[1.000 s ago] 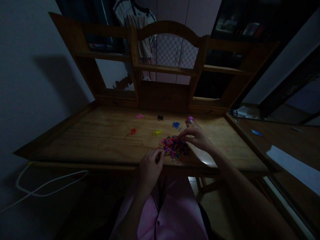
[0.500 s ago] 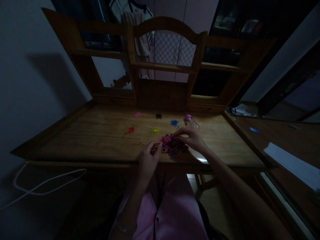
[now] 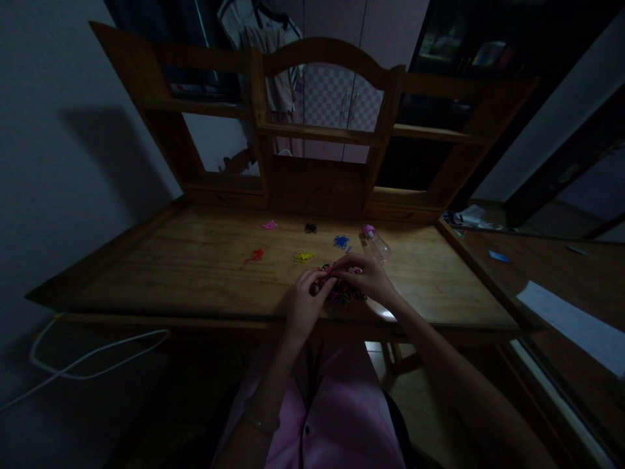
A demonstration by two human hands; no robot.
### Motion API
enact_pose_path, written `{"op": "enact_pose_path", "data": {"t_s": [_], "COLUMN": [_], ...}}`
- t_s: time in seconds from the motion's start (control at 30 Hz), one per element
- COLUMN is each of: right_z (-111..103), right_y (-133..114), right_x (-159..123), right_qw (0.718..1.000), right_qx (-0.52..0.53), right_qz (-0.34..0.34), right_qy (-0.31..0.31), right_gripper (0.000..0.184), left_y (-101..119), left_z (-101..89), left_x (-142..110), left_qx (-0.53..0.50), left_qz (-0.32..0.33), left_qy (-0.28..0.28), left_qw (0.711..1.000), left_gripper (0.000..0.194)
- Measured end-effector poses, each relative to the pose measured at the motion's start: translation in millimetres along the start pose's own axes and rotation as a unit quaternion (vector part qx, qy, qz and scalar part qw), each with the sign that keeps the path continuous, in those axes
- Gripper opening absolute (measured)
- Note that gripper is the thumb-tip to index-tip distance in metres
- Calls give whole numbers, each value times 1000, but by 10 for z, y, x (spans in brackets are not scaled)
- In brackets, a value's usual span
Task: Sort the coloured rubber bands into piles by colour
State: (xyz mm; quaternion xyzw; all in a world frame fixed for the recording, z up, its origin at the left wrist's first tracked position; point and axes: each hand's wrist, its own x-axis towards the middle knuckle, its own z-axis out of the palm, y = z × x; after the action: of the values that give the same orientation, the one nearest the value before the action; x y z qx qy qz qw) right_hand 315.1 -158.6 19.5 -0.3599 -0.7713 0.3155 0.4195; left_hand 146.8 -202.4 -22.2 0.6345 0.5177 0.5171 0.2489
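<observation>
A heap of small mixed-colour loops (image 3: 346,296), perhaps rubber bands or clips, lies near the front edge of the desk. Over its left side is my left hand (image 3: 306,299), thumb and fingers pinched. My right hand (image 3: 364,277) reaches in from the right, its fingertips pinched close against those of the left above the heap. Whatever is between the fingertips is too small and dark to make out. Beyond the heap are sorted little piles: yellow (image 3: 303,256), red (image 3: 256,254), pink (image 3: 270,225), black (image 3: 310,228) and blue (image 3: 341,241).
A clear bottle with a pink cap (image 3: 375,242) lies behind my right hand. The wooden desk (image 3: 195,273) has a raised shelf frame (image 3: 317,133) at its back. White paper (image 3: 571,322) rests on a surface at the right, and a white cable (image 3: 97,355) hangs at the left.
My left hand has moved right and my right hand left, so their fingertips now meet over the heap. The sorted piles look the same.
</observation>
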Motion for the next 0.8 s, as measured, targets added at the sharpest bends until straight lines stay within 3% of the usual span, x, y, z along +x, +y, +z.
{"op": "enact_pose_path", "data": {"t_s": [0.4,0.8], "right_z": [215,234], "right_y": [-86,-82], "right_x": [-32,-40], "right_qw": [998,997], "right_qx": [-19,36], "right_qz": [14,43], "right_qy": [56,43], "right_gripper": [11,13], "left_y": [-87,-30], "left_z": [-22,-43], "left_x": [34,43], "left_qx": [-36,-65], "left_qz": [-25,-62], "left_qy": [-13,-21], "left_qw": [999,996], "left_gripper": [25,21]}}
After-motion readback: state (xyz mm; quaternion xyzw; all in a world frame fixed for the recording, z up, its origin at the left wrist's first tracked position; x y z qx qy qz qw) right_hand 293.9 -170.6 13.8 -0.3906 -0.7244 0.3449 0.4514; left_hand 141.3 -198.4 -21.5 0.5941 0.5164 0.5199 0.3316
